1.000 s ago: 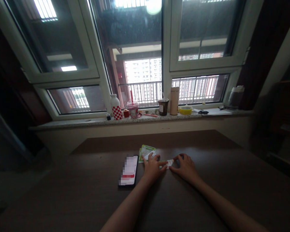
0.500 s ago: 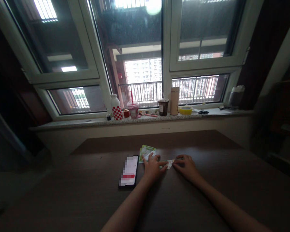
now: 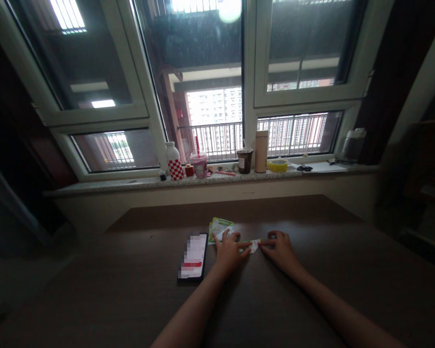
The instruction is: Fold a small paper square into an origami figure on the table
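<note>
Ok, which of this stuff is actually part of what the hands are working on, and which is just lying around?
In hand:
- small folded paper, touched by left hand and right hand on the table
- possibly the green cards by the left hand

Lying about:
- phone
- on the windowsill: checked bottle, pink cup, dark cup, flask, tape roll, scissors

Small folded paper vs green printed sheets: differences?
The small white folded paper is smaller and mostly white; the green printed sheets are larger and green. The paper lies between the left hand and right hand, at their fingertips; the sheets lie beyond the left hand. Both rest on the dark table.
</note>
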### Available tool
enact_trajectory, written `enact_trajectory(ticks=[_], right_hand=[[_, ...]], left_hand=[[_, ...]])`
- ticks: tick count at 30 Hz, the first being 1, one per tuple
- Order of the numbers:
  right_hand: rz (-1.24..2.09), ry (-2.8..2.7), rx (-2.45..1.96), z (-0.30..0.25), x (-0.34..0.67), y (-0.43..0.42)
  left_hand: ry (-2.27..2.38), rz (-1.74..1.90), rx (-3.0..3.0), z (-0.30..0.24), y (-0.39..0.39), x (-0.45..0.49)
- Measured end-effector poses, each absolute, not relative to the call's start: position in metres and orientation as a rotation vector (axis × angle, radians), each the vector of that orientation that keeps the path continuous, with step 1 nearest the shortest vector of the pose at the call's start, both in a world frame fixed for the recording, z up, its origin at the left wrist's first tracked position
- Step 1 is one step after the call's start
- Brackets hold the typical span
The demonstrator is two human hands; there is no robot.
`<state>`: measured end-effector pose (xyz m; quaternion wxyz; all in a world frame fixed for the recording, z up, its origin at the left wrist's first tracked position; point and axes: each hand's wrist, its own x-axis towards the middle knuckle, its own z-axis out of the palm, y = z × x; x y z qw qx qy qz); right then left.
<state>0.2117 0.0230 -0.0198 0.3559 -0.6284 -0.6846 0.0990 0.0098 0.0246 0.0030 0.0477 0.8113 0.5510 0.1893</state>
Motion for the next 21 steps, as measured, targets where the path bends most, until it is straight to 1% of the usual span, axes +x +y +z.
enact_trajectory(ticks=[12, 21], right_hand=[[0.127, -1.738, -1.759, -0.0147, 0.2115, 0.0217], [0.078, -1.791, -1.741, -0.0192, 0.214, 0.0223]], left_hand=[[1.699, 0.539, 2.467, 0.007, 0.0239, 0.0104], [1.661, 0.562, 2.441, 0.0044, 0.0239, 0.0071]])
